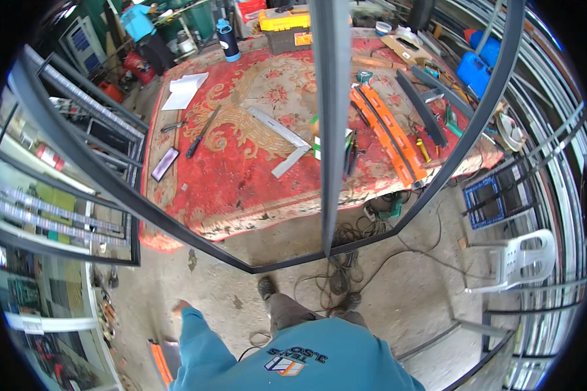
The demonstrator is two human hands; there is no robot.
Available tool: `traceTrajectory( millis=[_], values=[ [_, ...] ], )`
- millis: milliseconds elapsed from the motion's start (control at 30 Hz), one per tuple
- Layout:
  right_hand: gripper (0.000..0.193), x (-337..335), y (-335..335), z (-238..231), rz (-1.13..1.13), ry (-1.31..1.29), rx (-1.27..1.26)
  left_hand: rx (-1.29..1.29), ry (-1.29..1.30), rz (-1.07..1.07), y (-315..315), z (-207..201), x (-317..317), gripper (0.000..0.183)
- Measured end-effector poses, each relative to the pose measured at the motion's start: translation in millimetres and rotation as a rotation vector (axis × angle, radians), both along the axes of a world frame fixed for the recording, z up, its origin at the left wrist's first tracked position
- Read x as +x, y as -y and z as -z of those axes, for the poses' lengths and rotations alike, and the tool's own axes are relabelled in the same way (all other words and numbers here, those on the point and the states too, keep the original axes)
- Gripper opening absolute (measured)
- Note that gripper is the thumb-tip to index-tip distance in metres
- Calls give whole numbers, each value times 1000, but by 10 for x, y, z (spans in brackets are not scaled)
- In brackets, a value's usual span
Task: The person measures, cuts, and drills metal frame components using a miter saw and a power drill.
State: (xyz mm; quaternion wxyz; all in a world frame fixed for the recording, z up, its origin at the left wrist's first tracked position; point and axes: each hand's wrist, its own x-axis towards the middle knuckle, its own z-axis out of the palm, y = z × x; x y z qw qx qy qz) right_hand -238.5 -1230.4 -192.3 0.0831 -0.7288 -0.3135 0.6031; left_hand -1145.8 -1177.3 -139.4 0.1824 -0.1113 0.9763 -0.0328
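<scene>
A large dark grey metal frame [195,240] stands upright just ahead of me, with a vertical bar [331,130] across its middle. My left hand [181,307] hangs low at my left side, mostly hidden past the blue sleeve, apart from the frame; its fingers do not show clearly. Near it on the floor lies an orange and dark strip [159,360]. No part of my right hand comes into the picture. Through the frame, a red patterned carpet covers the table [228,202], holding a metal square [277,137], a long-bladed tool [203,132] and a phone [165,164].
Orange bars [388,133], a yellow-handled screwdriver [423,150], a toolbox [287,29] and a blue bottle [227,40] also lie or stand on the table. Cables [342,274] tangle by my feet. A white chair [518,260] stands right. Another person [139,26] works far left.
</scene>
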Motion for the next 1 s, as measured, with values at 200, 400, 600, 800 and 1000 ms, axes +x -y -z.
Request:
traceTrajectory(
  millis=[200,400,600,800,1000],
  values=[
    [17,-149,-2277,-440,651,-433,111,264,699,1033,-1105,1010,2893,33],
    [18,-323,-3763,-1426,724,-562,222,1068,1112,1179,-3607,-496,5668,40],
    [18,106,-4136,-2015,753,-440,464,688,1577,1446,-4352,-1589,7791,49],
    [19,1343,-4876,-2046,993,-543,461,888,1772,1171,-5200,-1152,9160,27],
    [19,2466,-5994,-2003,526,-331,635,816,1900,1053,-6389,-1053,10080,14]
  ],
)
